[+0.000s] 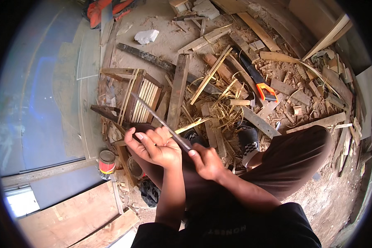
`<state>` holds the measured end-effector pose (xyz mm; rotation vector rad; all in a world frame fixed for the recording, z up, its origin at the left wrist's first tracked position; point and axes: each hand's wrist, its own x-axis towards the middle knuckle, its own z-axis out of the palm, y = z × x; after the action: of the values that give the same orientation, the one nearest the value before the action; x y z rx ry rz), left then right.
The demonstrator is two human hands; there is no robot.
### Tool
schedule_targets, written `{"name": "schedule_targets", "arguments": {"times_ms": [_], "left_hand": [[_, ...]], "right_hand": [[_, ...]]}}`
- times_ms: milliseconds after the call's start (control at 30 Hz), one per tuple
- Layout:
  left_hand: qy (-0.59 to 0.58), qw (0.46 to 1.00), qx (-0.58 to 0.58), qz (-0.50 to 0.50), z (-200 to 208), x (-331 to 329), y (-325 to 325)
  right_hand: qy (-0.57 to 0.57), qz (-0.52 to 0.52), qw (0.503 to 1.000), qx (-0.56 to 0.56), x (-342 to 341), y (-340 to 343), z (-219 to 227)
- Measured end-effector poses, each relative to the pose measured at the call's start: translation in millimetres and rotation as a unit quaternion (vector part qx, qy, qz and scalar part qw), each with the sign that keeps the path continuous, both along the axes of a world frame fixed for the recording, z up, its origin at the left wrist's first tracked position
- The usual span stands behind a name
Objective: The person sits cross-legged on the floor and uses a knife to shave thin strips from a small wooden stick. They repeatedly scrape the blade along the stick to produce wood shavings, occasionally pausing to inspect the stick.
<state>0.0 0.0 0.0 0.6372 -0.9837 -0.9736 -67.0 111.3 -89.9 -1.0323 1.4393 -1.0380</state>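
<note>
My right hand is closed around the lower end of a long, thin, dark metal bar, perhaps a blade or a file. The bar slants up to the left and tapers toward its far end. My left hand is turned palm up beside it, fingers curled in and thumb bent over them. Whatever lies inside those fingers is hidden. A pale yellow split strip shows just right of my left knuckles; I cannot tell whether the hand grips it.
Beyond my hands stands a small wooden frame with pale slats. An orange-handled saw lies among planks and shavings. A red paint can stands at left, beside a large blue-grey sheet. A white block lies farther off.
</note>
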Motion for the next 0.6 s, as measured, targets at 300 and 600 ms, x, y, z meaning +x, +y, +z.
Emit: {"name": "schedule_targets", "arguments": {"times_ms": [300,600], "left_hand": [[0.033,0.999,-0.008,0.041,-19.5,-4.6,-12.6],[0.031,0.999,0.007,0.041,-14.6,-14.5,-10.8]], "right_hand": [[0.056,0.027,0.979,0.193,-35.7,-8.6,-46.7],[-0.004,-0.034,0.985,0.167,-37.0,-12.6,-89.8]]}}
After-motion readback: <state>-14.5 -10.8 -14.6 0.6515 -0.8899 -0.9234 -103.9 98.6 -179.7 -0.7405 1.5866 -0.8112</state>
